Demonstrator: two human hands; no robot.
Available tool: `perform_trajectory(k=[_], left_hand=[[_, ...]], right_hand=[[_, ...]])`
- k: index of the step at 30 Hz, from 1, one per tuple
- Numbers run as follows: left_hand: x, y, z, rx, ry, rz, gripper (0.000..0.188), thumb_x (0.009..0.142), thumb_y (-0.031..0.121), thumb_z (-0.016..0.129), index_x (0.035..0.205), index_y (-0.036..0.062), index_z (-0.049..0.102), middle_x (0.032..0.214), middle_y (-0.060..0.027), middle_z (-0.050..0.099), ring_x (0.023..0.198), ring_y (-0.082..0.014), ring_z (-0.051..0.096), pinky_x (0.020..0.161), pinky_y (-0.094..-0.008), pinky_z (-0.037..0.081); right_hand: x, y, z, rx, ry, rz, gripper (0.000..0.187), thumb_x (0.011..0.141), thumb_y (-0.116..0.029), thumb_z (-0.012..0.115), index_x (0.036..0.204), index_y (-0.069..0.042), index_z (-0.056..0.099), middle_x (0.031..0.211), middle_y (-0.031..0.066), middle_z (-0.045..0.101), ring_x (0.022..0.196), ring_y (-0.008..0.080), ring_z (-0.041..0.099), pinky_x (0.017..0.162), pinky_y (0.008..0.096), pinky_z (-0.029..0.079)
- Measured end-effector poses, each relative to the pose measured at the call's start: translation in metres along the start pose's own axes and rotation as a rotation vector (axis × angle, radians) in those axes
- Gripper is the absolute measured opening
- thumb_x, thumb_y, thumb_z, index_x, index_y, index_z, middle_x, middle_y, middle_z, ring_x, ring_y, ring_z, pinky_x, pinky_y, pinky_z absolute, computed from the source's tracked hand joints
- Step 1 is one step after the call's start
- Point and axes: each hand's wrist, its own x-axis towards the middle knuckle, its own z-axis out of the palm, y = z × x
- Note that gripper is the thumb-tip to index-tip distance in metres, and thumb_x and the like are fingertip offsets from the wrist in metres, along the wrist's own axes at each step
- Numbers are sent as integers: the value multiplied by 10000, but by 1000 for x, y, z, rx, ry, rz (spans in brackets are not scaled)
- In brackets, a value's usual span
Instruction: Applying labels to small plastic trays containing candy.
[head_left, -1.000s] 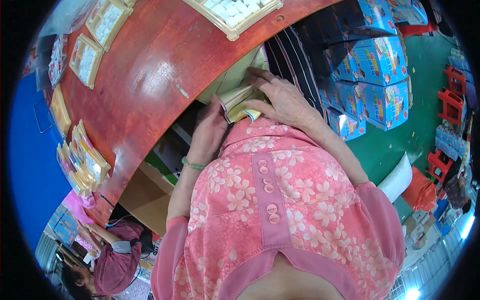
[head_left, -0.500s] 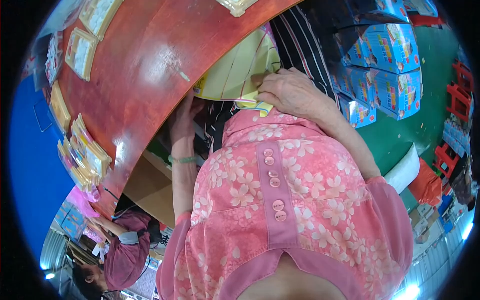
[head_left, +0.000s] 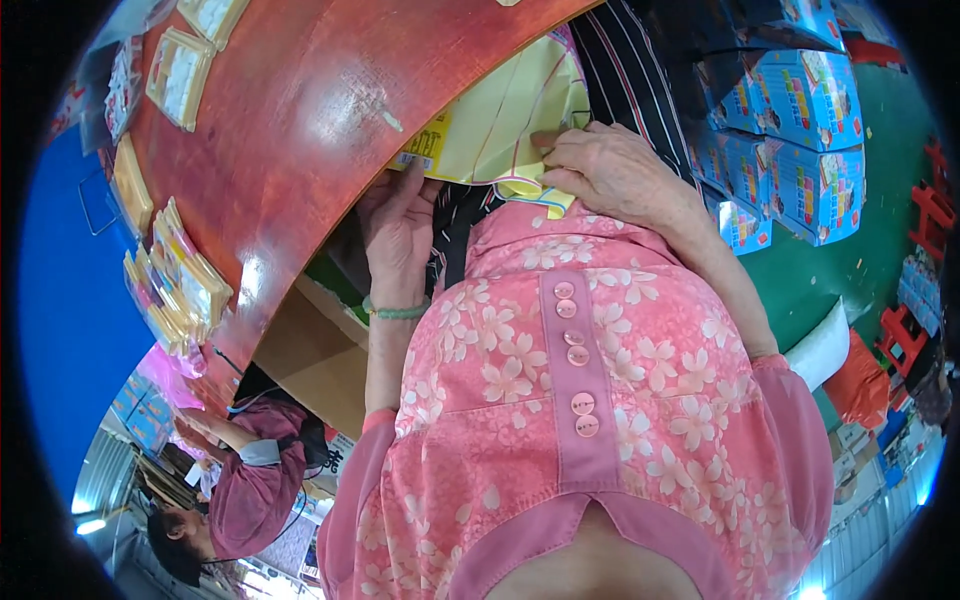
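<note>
A pale yellow sheet [head_left: 520,95] with thin pinkish lines and a yellow label [head_left: 428,140] lies across my lap, partly against the table edge. My right hand [head_left: 610,170] is closed at its near right side, over a bunched fold with blue and white edging [head_left: 540,190]. At the label corner is my left hand [head_left: 400,210], palm turned up, the thumb against the sheet's edge and the other fingers partly under it. Whether the sheet is cloth or paper I cannot tell.
The reddish-brown table [head_left: 290,130] curves in front of me, with several flat packs [head_left: 180,280] on its left. Below its edge stands a cardboard box [head_left: 315,335]. Blue printed boxes [head_left: 805,110] are stacked at the right. Another person [head_left: 255,490] works at the lower left.
My left hand has come out from the shadow under the table edge to the label corner. More of the label shows. My right hand stays on the fold.
</note>
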Motion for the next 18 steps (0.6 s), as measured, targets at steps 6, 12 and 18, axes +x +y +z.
perform_trajectory(k=[6, 12, 18], left_hand=[[-5, 2, 1, 159, 11, 48, 236, 831, -45, 599, 1055, 28, 606, 1030, -87, 628, 889, -180, 626, 744, -314, 557], [-4, 0, 10, 242, -73, 167, 182, 813, -38, 632, 990, 4, 630, 950, -84, 652, 837, -157, 624, 742, -294, 541], [-1, 10, 31, 368, -176, 210, 186, 795, -33, 659, 980, -17, 645, 962, -89, 657, 851, -149, 624, 798, -282, 519]], right_hand=[[3, 2, -1, 44, 1, -21, 237, 832, -254, 604, 871, -24, 647, 934, 107, 629, 833, 307, 578, 764, 390, 457], [0, -3, -7, 21, 148, -130, 170, 800, -173, 643, 855, -12, 637, 874, 118, 626, 821, 305, 584, 740, 383, 466], [16, -27, -36, 325, 453, -254, 129, 775, -32, 642, 900, 1, 641, 836, 98, 609, 776, 234, 606, 664, 296, 473]])
